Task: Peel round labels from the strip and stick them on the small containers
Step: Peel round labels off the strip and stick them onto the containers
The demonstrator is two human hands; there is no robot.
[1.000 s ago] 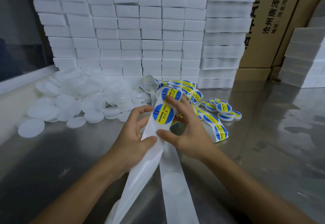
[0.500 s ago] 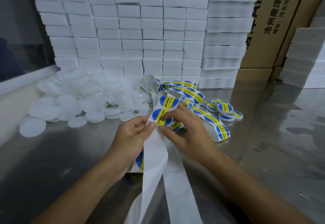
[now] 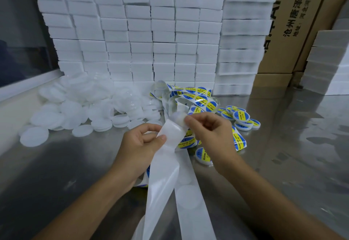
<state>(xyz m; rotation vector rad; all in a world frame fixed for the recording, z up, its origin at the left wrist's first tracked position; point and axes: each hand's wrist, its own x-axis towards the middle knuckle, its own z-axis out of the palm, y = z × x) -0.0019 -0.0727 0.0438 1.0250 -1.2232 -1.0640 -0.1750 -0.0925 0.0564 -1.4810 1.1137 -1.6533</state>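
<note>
Right hand (image 3: pixel 209 132): thumb and forefinger pinched on a round label (image 3: pixel 179 118), seen from its pale back side, lifted at the top of the backing strip (image 3: pixel 170 145). Looks nearly free of the liner; can't tell if the far edge is fully off. Left hand (image 3: pixel 141 143): thumb clamping the strip's left edge against the fingers, holding it taut just below the peel point. Spent liner hangs off the worktop (image 3: pixel 56 173) edge toward the camera, empty circles visible on it.

Unpeeled printed labels (image 3: pixel 196 96) are coiled behind the hands. Blank containers (image 3: pixel 75 111) are heaped at left, well apart from the hands. Labelled containers (image 3: pixel 239 117) are clustered at right, one more (image 3: pixel 204 156) just under the right wrist. White foam blocks (image 3: pixel 141 32) stacked behind.

How I'd run this step:
- Keep the left pinch close under the label so the liner bends away sharply; the label releases clean instead of curling.
- Hold the label by the rim only, minimal adhesive contact.
- Peel at a low angle, steady pull. A jerk likely folds it onto itself.
- Next needs a blank container, so one hand has to let go of the strip. Left is closer to the heap.
- Centre over the lid, land one edge first, wipe across to avoid bubbles.

Risk: sticky side facing the liner, may re-tack if it sags.
</note>
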